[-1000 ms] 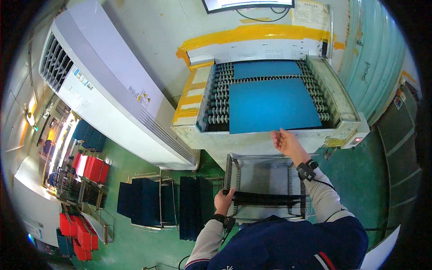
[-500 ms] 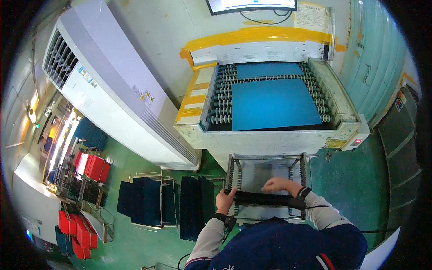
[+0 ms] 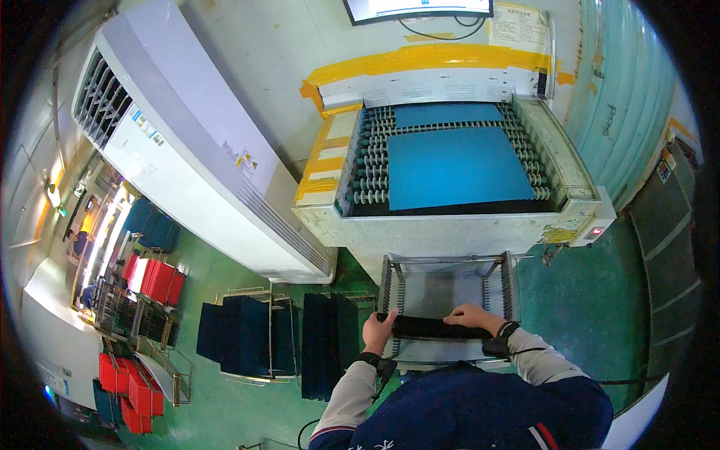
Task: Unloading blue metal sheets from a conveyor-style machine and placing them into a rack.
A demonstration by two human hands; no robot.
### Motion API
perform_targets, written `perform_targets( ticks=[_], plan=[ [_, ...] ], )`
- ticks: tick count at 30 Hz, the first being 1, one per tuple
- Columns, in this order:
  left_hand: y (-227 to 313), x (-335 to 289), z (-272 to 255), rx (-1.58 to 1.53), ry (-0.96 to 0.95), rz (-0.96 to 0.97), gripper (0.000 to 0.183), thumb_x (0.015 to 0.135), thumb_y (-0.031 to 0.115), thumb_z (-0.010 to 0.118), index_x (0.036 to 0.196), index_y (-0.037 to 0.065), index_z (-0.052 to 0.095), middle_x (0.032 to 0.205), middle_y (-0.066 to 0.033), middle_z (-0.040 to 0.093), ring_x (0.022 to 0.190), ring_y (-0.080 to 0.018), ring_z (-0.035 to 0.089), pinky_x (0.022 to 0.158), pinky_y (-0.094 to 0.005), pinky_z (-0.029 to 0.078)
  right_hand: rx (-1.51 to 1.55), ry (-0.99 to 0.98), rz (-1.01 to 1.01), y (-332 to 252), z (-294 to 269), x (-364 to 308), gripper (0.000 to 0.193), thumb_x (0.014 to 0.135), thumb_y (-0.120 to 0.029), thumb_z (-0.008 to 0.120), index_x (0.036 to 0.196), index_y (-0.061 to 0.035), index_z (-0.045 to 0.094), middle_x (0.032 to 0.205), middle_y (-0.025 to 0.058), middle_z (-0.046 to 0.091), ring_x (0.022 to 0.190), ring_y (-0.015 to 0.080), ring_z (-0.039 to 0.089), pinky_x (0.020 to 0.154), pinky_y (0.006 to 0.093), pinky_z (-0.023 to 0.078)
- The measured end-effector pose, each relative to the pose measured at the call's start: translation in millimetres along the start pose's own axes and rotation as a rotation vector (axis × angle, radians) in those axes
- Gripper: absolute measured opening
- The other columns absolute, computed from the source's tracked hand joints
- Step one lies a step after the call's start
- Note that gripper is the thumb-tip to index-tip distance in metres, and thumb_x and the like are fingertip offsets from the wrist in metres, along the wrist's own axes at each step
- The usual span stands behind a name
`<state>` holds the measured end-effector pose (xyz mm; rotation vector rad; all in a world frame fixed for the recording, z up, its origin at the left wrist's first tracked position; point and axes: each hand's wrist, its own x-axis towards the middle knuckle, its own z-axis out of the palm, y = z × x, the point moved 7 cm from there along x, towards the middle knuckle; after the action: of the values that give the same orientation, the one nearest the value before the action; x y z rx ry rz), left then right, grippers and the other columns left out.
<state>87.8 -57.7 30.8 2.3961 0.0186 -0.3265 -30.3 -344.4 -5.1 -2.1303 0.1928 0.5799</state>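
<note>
A long black bar-shaped thing (image 3: 431, 328) lies across the near part of a metal rack (image 3: 510, 289); whether it is one piece or a stack of dark boards seen edge-on, I cannot tell. My left hand (image 3: 377, 332) grips its left end, thumb on top. My right hand (image 3: 472, 316) is closed over its upper edge, right of the middle, with the fingertips pressed on it. Beyond the rack, a large blue sheet (image 3: 459, 169) lies flat on the rollers (image 3: 370, 184) of a conveyor machine (image 3: 450, 234). Farther in lies a second blue sheet (image 3: 448, 114), partly under the machine's cover.
Racks of dark boards (image 3: 251, 337) and further dark boards (image 3: 319, 345) stand on the green floor to my left. Red boards (image 3: 161, 283) are farther left. A white air conditioner (image 3: 202, 157) stands beside the machine. Dark panels (image 3: 664, 255) line the right side.
My right hand has come down onto the black thing and closed there. My left hand keeps its grip. Both blue sheets have shifted slightly away from me on the rollers.
</note>
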Motion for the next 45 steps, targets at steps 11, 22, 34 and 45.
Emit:
perform_targets(
  ticks=[11,22,34,45],
  plan=[
    [-5,2,3,0.006,-0.02,-0.001,0.078,0.076,0.072,0.067,0.108,0.0,0.07,0.099,-0.0202,0.072,0.097,-0.0367,0.069,0.084,-0.0443,0.053,-0.136,0.207,0.006,-3,-9,3,0.065,0.083,-0.071,0.061,0.093,-0.009,0.077,0.088,0.0169,0.072,0.086,0.0353,0.068,0.077,0.0433,0.051],
    [-1,3,3,-0.016,-0.018,0.024,0.078,0.076,0.072,0.068,0.105,0.0,0.071,0.096,-0.0193,0.073,0.094,-0.0367,0.069,0.082,-0.0436,0.053,-0.34,0.208,0.081,-28,-27,-1,0.067,0.086,-0.071,0.055,0.092,-0.0076,0.076,0.084,0.0189,0.071,0.083,0.0391,0.067,0.076,0.0471,0.051],
    [-3,-1,3,-0.011,-0.06,-0.027,0.078,0.076,0.072,0.067,0.106,0.001,0.069,0.1,-0.0196,0.072,0.098,-0.0359,0.068,0.085,-0.0437,0.052,-0.163,0.12,-0.05,-25,-12,-2,0.072,0.084,-0.075,0.055,0.095,-0.0064,0.076,0.091,0.0202,0.072,0.089,0.0398,0.067,0.08,0.0468,0.052],
    [-7,3,10,-0.038,-0.067,0.023,0.079,0.077,0.07,0.068,0.111,-0.001,0.068,0.1,-0.0182,0.073,0.096,-0.0351,0.069,0.082,-0.0434,0.053,-0.214,0.122,-0.007,-18,-14,6,0.066,0.084,-0.071,0.059,0.089,-0.0067,0.076,0.078,0.0174,0.07,0.076,0.0358,0.068,0.072,0.0431,0.052]
  ],
)
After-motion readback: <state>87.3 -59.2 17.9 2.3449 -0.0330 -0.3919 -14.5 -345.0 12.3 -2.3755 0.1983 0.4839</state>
